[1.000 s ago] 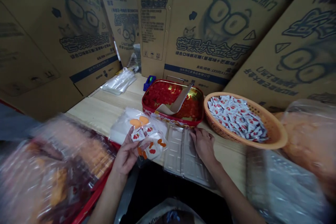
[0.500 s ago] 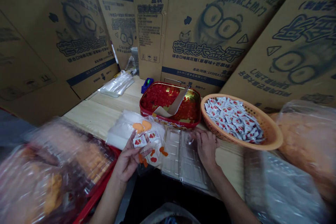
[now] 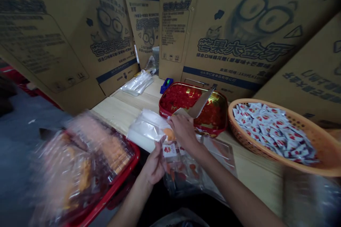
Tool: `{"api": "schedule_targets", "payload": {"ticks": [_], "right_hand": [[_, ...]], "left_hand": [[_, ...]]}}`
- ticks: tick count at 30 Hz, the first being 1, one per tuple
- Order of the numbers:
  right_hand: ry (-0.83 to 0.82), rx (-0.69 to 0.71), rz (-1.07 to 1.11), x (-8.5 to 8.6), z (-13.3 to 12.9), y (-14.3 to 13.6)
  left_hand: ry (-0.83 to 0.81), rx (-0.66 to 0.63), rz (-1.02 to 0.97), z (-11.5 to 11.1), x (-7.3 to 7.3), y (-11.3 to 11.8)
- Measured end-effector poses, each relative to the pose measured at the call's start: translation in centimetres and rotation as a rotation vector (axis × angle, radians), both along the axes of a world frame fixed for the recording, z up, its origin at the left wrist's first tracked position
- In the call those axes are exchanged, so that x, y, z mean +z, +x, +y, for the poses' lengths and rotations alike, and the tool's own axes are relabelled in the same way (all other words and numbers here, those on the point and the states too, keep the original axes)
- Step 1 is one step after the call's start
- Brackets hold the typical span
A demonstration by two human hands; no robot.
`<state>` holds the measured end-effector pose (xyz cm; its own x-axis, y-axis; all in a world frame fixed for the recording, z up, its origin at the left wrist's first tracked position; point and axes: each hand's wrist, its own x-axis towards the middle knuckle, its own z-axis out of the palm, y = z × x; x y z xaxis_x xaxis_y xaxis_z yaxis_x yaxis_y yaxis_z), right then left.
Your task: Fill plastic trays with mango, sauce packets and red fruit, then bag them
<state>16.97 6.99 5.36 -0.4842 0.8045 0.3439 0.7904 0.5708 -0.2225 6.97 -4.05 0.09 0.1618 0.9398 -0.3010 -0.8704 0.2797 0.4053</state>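
Observation:
My left hand (image 3: 155,166) grips the left edge of a clear plastic tray (image 3: 183,179), its thumb and fingers closed on the rim. Inside the tray show a white sachet (image 3: 169,150) with a red print and several orange and red pieces. Reaching across its upper part, my right hand (image 3: 183,129) has curled fingers beside an orange piece (image 3: 169,134); what they pinch is hidden. More flat clear plastic trays (image 3: 220,152) lie on the table to the right, partly behind my right forearm.
A red tin (image 3: 161,110) of red bits with a scoop (image 3: 201,103) stands behind my hands. An orange basket (image 3: 266,158) of sachets is right. A red crate (image 3: 136,154) with bagged orange pieces stands left. Clear bags (image 3: 146,127), a tape dispenser (image 3: 167,85) and cartons (image 3: 226,25) lie around.
My right hand has moved left from the flat trays to the top of the tray in my left hand. The view has swung left, so the surroundings appear shifted right.

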Motion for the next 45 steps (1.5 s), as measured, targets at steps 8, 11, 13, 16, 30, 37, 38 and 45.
{"api": "schedule_targets", "payload": {"ticks": [8, 11, 13, 16, 30, 37, 38, 45], "right_hand": [[0.001, -0.040, -0.016, -2.7, 0.7, -1.2], [-0.213, -0.087, 0.357, -2.9, -0.3, 1.2], [-0.557, -0.111, 0.757, -2.8, -1.6, 2.9], [-1.186, -0.086, 1.199, -2.5, -3.8, 4.9], [-1.463, -0.148, 1.587, -2.9, -5.6, 8.5], [-1.408, -0.180, 1.623, -2.6, -6.0, 8.4], [-1.401, -0.190, 1.642, -2.7, -6.1, 8.4], [-1.364, -0.141, 1.713, -2.7, -6.2, 8.6]], "left_hand": [[-0.022, 0.049, 0.164, -0.6, 0.1, -0.3], [-0.056, 0.066, 0.193, -0.6, 0.3, -1.1], [-0.057, 0.059, 0.203, -0.4, 0.7, -1.4], [-0.053, -0.003, 0.189, -0.1, 1.4, -1.2], [-0.069, -0.153, 0.368, 0.5, 1.9, 0.5], [-0.072, -0.168, 0.365, 0.5, 1.8, 0.8], [-0.070, -0.167, 0.368, 0.5, 1.9, 0.8], [-0.107, -0.137, 0.387, 0.4, 2.1, 0.8]]}}
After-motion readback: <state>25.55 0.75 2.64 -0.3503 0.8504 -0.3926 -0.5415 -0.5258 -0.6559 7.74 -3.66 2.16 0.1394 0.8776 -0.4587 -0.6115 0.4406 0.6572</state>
